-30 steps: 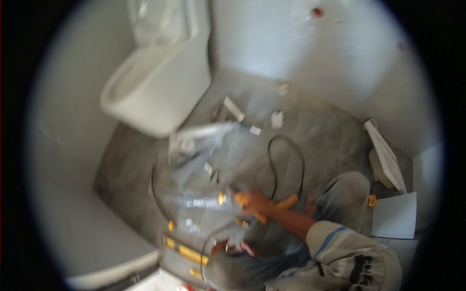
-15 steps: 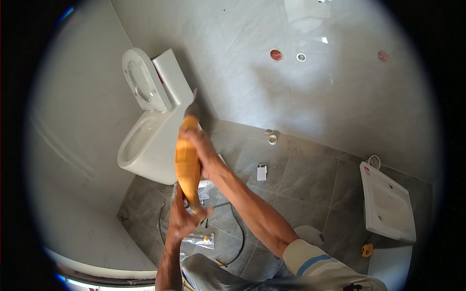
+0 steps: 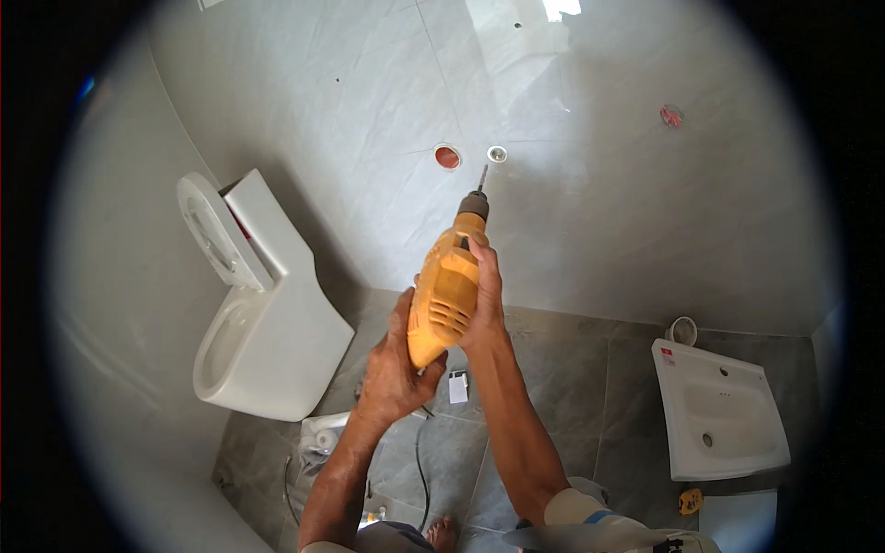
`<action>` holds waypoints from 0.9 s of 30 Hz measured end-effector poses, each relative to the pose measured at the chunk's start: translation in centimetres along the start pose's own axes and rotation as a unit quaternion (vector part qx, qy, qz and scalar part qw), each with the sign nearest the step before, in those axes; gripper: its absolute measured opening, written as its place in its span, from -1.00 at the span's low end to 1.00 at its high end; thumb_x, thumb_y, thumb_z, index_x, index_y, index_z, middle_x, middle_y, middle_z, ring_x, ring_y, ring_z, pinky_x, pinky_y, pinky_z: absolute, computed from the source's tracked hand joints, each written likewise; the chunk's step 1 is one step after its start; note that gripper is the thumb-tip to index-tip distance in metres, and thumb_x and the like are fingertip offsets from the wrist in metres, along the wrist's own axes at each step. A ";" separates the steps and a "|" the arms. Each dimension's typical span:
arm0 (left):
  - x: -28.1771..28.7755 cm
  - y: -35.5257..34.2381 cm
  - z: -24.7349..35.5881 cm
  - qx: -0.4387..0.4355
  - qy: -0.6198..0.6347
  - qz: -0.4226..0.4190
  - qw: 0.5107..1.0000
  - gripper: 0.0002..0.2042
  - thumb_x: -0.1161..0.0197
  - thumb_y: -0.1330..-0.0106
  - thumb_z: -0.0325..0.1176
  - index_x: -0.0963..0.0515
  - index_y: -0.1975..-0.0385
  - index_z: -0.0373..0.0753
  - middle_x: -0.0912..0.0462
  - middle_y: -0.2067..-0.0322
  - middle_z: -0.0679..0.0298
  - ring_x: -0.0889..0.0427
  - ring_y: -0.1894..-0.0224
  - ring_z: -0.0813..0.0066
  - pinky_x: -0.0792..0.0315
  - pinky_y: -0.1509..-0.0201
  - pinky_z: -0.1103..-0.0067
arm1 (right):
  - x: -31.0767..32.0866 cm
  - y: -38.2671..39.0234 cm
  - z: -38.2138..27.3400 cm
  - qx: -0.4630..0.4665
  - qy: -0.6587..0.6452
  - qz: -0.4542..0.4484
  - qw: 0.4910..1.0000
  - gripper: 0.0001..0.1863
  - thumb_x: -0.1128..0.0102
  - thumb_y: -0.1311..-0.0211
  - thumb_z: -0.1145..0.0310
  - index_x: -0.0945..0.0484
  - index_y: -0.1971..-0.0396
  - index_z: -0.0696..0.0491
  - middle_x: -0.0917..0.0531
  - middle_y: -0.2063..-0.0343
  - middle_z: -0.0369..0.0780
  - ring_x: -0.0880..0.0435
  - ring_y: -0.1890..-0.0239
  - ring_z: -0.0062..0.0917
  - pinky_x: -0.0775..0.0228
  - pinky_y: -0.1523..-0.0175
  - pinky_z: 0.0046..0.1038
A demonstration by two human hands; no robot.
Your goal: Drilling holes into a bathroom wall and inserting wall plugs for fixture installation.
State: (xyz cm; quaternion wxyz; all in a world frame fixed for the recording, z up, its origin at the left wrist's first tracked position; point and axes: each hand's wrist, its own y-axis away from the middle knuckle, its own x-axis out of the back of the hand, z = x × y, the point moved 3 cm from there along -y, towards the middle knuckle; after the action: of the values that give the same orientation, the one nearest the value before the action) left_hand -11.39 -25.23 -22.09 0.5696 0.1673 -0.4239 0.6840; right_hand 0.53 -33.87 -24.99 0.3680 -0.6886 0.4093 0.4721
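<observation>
At the far left, a white toilet (image 3: 267,332) is seen on the grey floor (image 3: 553,442), with its lid up, close to the wall. Near its foot, some clear plastic wrap (image 3: 323,438) and a thin black cord (image 3: 419,461) lie on the floor. Next, the left hand (image 3: 392,369) is held closed around the back end of an orange drill (image 3: 447,290), low down by the handle. The drill is raised in the air and pointed up at the grey tiled wall (image 3: 590,212). Its thin bit (image 3: 481,177) is close to two round holes, a red-ringed hole (image 3: 447,157) and a small white-ringed hole (image 3: 497,153), but no touch with the wall can be seen. The right hand (image 3: 484,300) is wrapped tight around the side and top of the drill body, with the fingers near the front. For the work to go well, the drill should likely be kept straight and level, so the bit meets the tile flat and not at a slant. Both hands should be kept firm, so the bit cannot slide across the shiny tile. A soft, slow start seems wise, since a tile can crack. The cord is best kept away from the feet. At the far right, a white sink (image 3: 719,415) is laid on the floor, well apart from the hands.
</observation>
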 end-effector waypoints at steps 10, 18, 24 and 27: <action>-1.9 0.5 -7.9 -0.025 0.089 -0.078 0.993 -0.09 -0.33 -0.02 -0.40 0.08 -0.37 -0.32 -0.58 0.09 -0.18 -0.62 0.13 -0.19 -0.56 0.10 0.25 | 4.4 0.8 3.1 0.023 0.104 0.101 0.989 -0.47 -0.07 -0.24 -0.09 -0.41 0.06 0.08 -0.59 0.32 -0.18 -0.66 0.23 -0.36 -0.58 0.12 -0.28; 6.7 -0.5 -2.3 0.204 0.222 -0.182 0.936 -0.07 -0.37 -0.05 -0.46 0.10 -0.39 -0.28 -0.46 -0.14 -0.09 -0.54 -0.15 0.09 -0.46 -0.13 0.34 | -4.5 1.9 3.4 -0.053 0.149 0.211 0.965 -0.52 -0.12 -0.23 0.05 -0.32 -0.02 0.04 -0.56 0.22 -0.17 -0.66 0.20 -0.35 -0.58 0.08 -0.25; 16.1 -2.3 3.4 0.226 0.203 -0.127 0.944 -0.04 -0.38 -0.05 -0.41 0.15 -0.41 -0.23 -0.49 -0.11 -0.09 -0.57 -0.11 0.03 -0.49 -0.10 0.30 | -17.1 0.8 1.9 -0.122 0.178 0.267 0.939 -0.53 -0.21 -0.17 0.21 -0.28 -0.03 0.01 -0.50 0.21 -0.22 -0.61 0.19 -0.44 -0.57 0.10 -0.34; 21.6 -5.0 3.5 0.285 0.262 -0.111 0.915 -0.04 -0.40 -0.04 -0.43 0.12 -0.40 -0.27 -0.44 -0.15 -0.08 -0.55 -0.12 0.06 -0.47 -0.11 0.32 | -21.9 -2.7 4.0 -0.149 0.181 0.261 0.936 -0.52 -0.24 -0.16 0.21 -0.29 -0.03 0.01 -0.49 0.21 -0.23 -0.59 0.16 -0.48 -0.54 0.06 -0.39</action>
State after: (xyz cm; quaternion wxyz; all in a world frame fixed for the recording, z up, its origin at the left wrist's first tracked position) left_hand -14.04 -14.22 -2.68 0.6609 0.1834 -0.0254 0.7272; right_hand -3.17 -24.45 -5.01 0.0440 -0.6783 0.5593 0.4745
